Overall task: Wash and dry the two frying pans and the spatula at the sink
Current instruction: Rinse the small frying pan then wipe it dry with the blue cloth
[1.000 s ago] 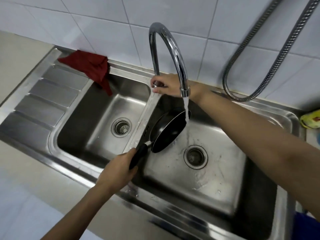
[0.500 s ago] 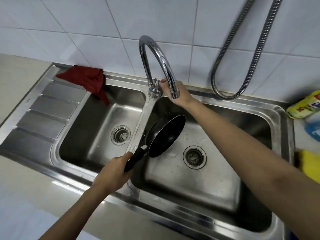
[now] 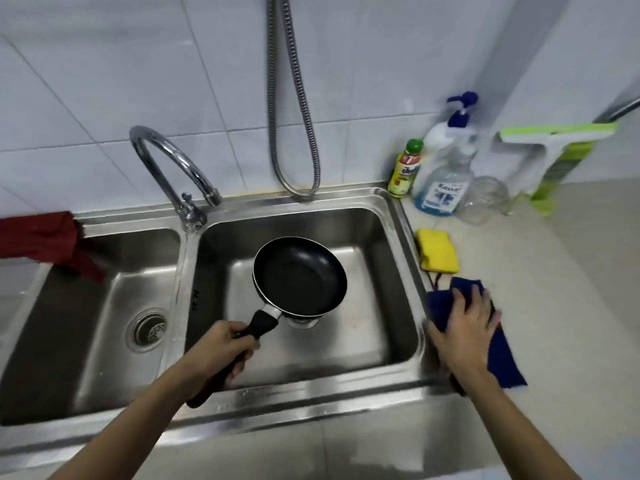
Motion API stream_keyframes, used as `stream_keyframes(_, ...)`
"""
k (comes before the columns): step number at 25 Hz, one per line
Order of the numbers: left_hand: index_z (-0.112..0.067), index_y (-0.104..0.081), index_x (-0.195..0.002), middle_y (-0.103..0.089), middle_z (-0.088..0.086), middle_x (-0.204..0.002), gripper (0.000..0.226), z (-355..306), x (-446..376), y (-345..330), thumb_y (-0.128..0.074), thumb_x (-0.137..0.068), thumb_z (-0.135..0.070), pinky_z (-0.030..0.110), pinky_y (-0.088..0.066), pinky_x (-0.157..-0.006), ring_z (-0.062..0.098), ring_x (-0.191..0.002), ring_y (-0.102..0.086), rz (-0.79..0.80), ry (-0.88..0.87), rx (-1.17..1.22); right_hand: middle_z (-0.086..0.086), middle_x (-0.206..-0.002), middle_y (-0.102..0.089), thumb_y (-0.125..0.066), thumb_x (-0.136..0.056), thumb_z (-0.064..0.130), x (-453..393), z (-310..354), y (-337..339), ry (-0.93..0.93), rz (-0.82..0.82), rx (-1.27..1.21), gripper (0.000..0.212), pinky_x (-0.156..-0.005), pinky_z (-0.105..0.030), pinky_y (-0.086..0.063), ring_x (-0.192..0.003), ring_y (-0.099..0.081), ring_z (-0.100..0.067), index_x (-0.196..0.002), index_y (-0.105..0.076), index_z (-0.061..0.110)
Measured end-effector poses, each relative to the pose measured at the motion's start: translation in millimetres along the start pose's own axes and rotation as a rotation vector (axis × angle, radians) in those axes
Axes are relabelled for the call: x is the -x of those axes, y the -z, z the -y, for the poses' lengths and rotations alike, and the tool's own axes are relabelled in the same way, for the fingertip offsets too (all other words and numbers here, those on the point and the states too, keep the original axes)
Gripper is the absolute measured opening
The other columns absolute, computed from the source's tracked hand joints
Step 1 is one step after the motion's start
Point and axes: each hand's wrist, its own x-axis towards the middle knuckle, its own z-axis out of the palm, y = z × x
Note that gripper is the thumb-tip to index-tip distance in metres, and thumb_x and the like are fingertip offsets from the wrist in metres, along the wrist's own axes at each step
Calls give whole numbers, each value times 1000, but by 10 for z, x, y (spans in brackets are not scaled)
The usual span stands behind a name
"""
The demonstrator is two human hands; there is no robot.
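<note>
While one red cloth point(image 3: 45, 242) hangs over the far left rim of the sink point(image 3: 304, 403), its tail drooping into the left basin point(image 3: 104, 341), that basin holds nothing else but its round strainer drain point(image 3: 148, 330). One curved chrome tap point(image 3: 166, 157) rises at the far end of the divider between the two basins, with no water visible at its spout, and one ribbed metal hose point(image 3: 294, 109) loops down the tiled wall just right of it.

The left hand point(image 3: 218, 351) is wrapped around the black handle of the one frying pan point(image 3: 299, 275) in view, fingers curled tight about the grip. The pan hangs over the right basin point(image 3: 377, 306), open side up, covering most of that basin's drain; its dark inside looks empty.

Right of the sink, on the counter point(image 3: 571, 271), lies one yellow sponge point(image 3: 438, 251) near the rim, and nearer still one dark blue cloth point(image 3: 502, 355). The right hand point(image 3: 465, 330) lies on this cloth with fingers spread; whether they grip it cannot be told.

Far right by the wall stand three bottles: a small yellow one with a green cap point(image 3: 405, 171), a white pump bottle point(image 3: 441, 133) and a clear spray bottle point(image 3: 445, 188) with blue liquid low inside. Beside them sits one clear glass jar point(image 3: 485, 199), apparently empty, then one green and white squeegee point(image 3: 554, 150).
</note>
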Motion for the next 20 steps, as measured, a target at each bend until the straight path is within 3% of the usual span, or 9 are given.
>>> stream_keyframes(2, 3, -57, -81, -47, 11, -57, 9, -79, -34, -97, -59, -88, 0, 21, -33, -34, 15, -33, -40, 46, -17, -8, -19, -156, -18, -54, -82, 63, 155, -197, -37, -105, 109, 72, 88, -113, -59, -12, -142, -13, -40, -149, -22, 16)
stream_keyframes(5, 15, -57, -88, -49, 10, -57, 15, -199, -34, -250, -60, -87, 0, 21, -34, -34, 17, -35, -41, 95, -39, -32, -18, -157, -16, -43, -91, 56, 214, -166, -21, -72, 146, 164, 77, -108, -56, -26, -140, -21, -41, -151, -16, 17)
stream_keyframes(9, 21, -54, -93, -48, 10, -59, 22, -266, 30, -363, -59, -88, 0, 20, -34, -34, 17, -35, -40, 154, -38, -54, -21, -142, -45, -64, -85, 20, 270, -233, 12, 44, 61, 205, 54, -85, -53, -50, -117, -51, -41, -135, -48, 8)
stream_keyframes(11, 21, -53, -96, -48, 11, -59, 24, -263, 60, -376, -60, -87, 0, 20, -33, -34, 17, -34, -40, 161, -25, -56, -24, -125, -60, -71, -76, 2, 298, -306, 4, 73, -16, 104, 44, -74, -52, -54, -100, -60, -43, -119, -60, 0)
stream_keyframes(13, 20, -54, -96, -49, 11, -59, 28, -259, 117, -405, -63, -84, -3, 20, -34, -34, 17, -34, -40, 173, -20, -41, -27, -106, -66, -62, -78, -11, 330, -321, 67, 22, -88, -92, 34, -73, -48, -54, -88, -63, -42, -111, -60, -6)
stream_keyframes(17, 19, -54, -97, -49, 8, -58, 23, -324, 158, -375, -60, -86, 0, 20, -34, -34, 16, -35, -41, 193, -63, -19, -20, -96, -65, -42, -88, -7, 244, 113, 467, -157, -281, -605, 28, -72, -36, -45, -80, -59, -35, -110, -56, 0)
stream_keyframes(20, 21, -53, -95, -48, 9, -58, 22, -399, 160, -408, -58, -86, 2, 20, -33, -33, 16, -34, -40, 180, -109, -23, -16, -99, -64, -40, -84, 0, -50, 825, 780, 117, -312, -719, 30, -76, -39, -44, -86, -58, -32, -110, -56, 4)
